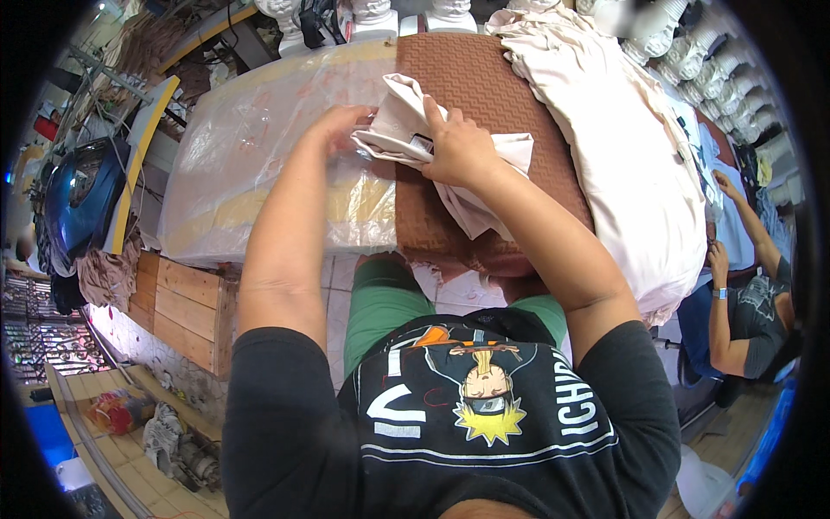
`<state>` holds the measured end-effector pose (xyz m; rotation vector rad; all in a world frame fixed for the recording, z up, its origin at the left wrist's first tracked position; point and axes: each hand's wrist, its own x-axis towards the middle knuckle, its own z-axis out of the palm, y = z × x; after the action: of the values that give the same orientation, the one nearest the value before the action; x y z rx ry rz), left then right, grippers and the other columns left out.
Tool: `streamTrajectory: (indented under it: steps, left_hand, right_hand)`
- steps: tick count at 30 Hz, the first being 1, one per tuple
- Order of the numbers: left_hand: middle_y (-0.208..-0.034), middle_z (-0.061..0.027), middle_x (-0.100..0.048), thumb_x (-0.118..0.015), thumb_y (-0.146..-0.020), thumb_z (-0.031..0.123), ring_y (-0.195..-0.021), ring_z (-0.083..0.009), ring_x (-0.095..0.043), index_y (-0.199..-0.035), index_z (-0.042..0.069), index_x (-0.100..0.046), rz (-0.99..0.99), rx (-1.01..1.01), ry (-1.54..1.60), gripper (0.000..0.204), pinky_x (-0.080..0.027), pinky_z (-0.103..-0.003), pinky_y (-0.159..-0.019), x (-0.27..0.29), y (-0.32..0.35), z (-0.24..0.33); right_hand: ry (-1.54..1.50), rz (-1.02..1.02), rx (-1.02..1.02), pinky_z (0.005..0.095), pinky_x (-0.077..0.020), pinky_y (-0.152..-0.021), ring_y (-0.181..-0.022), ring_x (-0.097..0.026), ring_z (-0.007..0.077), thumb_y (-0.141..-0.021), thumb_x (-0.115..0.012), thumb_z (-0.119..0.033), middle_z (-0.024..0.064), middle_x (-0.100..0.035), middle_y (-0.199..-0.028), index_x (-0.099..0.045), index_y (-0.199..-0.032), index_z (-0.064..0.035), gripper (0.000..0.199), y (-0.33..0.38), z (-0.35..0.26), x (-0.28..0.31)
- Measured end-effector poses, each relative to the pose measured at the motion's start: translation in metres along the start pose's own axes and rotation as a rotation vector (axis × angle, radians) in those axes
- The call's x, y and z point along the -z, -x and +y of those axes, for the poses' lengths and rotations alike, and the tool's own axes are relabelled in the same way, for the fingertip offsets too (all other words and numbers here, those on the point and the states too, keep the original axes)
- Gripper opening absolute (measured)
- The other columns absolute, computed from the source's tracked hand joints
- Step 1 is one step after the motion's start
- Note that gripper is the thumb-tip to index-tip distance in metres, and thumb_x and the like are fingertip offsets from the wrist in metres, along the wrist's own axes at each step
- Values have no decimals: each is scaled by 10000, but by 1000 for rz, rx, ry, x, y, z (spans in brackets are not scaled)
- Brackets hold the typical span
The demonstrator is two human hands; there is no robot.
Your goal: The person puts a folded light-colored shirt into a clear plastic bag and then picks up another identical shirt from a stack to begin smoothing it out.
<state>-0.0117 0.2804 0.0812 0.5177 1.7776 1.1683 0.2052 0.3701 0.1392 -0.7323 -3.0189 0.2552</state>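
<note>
On the bench (259, 227), toward twelve o'clock from our chest, we press a folded cream garment (406, 130) onto a brown textured mat (484, 82). Our right hand (460, 149) lies on top of the garment, fingers clamped over its fold, just beside a small dark label (421, 141) at the cloth's edge. Our left hand (341, 125), at eleven o'clock, pinches the garment's left corner where it meets a clear plastic bag (251, 138) spread flat over the bench's left half. At two o'clock a tall stack of cream cloth (622, 164) lies against the mat's right side. At three o'clock another person's arm (735, 320) shows beside the stack. At nine o'clock sits a blue rounded object (82, 203), well apart from our hands.
</note>
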Motion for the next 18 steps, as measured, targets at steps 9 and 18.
streamTrajectory:
  steps: [9, 18]
  left_hand:
    - [-1267, -104, -515, -442, -892, 289, -1119, -241, -503, -1228, 63, -505, 78, -247, -970, 409, -389, -373, -890, -24, 15, 52]
    - [-1247, -237, -492, -369, -848, 222, -1183, -339, -453, -1245, 4, -485, 348, -567, -443, 467, -332, -341, -991, -37, 26, 44]
  right_hand:
    - [32, -4, 112, 432, -463, -800, -989, -549, 350, -632, -720, -274, 215, -502, -1092, -214, -1388, -56, 936, 1, 0, 1]
    - [36, 38, 170, 419, -470, -789, -966, -566, 332, -626, -733, -277, 193, -522, -1073, -243, -1380, -101, 916, 2, 7, -2]
